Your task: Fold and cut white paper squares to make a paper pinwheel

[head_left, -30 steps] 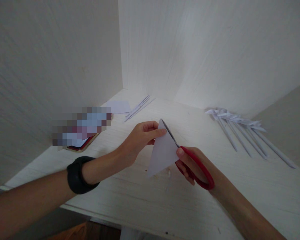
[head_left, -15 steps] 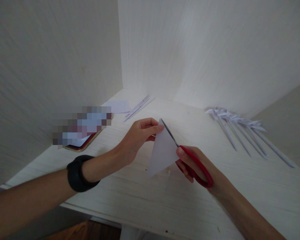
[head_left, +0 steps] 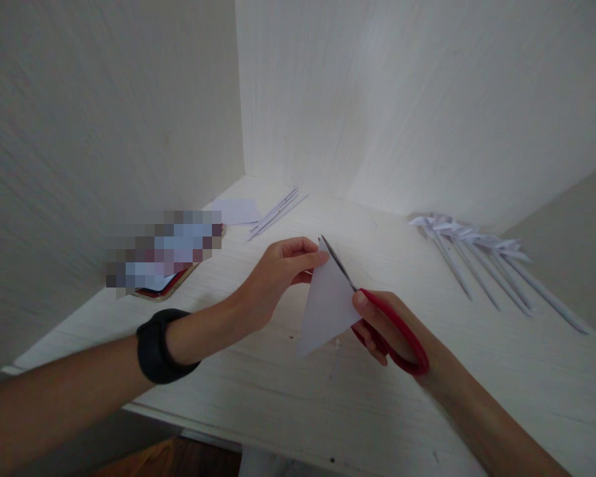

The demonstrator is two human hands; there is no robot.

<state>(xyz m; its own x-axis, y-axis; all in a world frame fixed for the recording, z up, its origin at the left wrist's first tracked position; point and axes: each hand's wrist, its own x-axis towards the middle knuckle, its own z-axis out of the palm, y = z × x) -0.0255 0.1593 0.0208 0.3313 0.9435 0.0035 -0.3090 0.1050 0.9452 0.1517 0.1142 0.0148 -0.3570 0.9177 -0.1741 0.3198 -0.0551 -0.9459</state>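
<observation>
Between thumb and fingers, my left hand (head_left: 291, 268) pinches the upper tip of a white triangular piece of paper (head_left: 325, 305). My right hand (head_left: 375, 315) is wrapped round the red handles of a pair of scissors (head_left: 402, 338). Their metal blades point up and to the left along the paper's right edge, with the tips near my left fingertips. One blade shows in front of the paper, while most of the other is hidden behind it. A black wristband (head_left: 163, 346) is on my left wrist.
At the left lies a phone (head_left: 171, 285), its screen blurred out. Behind it are a flat paper sheet (head_left: 236, 211) and several thin paper strips (head_left: 278, 215). Rolled paper sticks with folded tops (head_left: 477, 238) lie at the right. White walls enclose the tabletop (head_left: 258, 397).
Both hands, the paper and the scissors have shifted very slightly right. The blade tips now stand a little apart at the top of the paper.
</observation>
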